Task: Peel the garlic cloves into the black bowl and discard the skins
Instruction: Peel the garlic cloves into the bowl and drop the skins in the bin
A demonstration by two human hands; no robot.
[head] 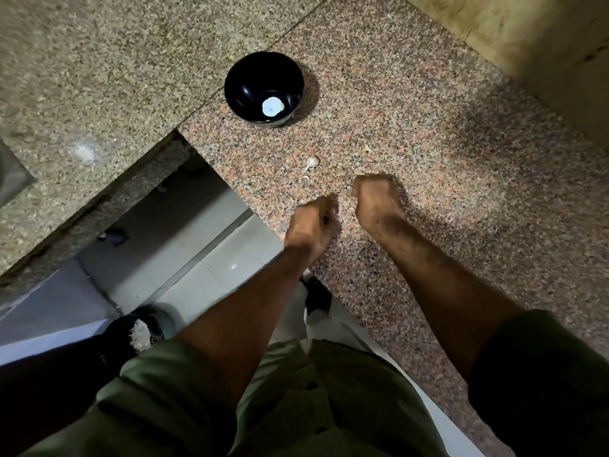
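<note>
A black bowl (250,80) stands on the speckled granite counter (428,127), with a pale peeled garlic clove (272,107) lying at its bottom. Loose garlic skins (311,163) lie on the counter between the bowl and my hands. My left hand (311,222) and my right hand (375,202) hover close together over the counter's near part, both with fingers curled downward. The picture is blurred, and what the fingers hold is hidden.
The counter's edge (230,189) runs diagonally to the left of my hands, with tiled floor (197,258) below. A black bin (131,334) with white scraps stands on the floor at lower left. A wall (527,37) rises at upper right.
</note>
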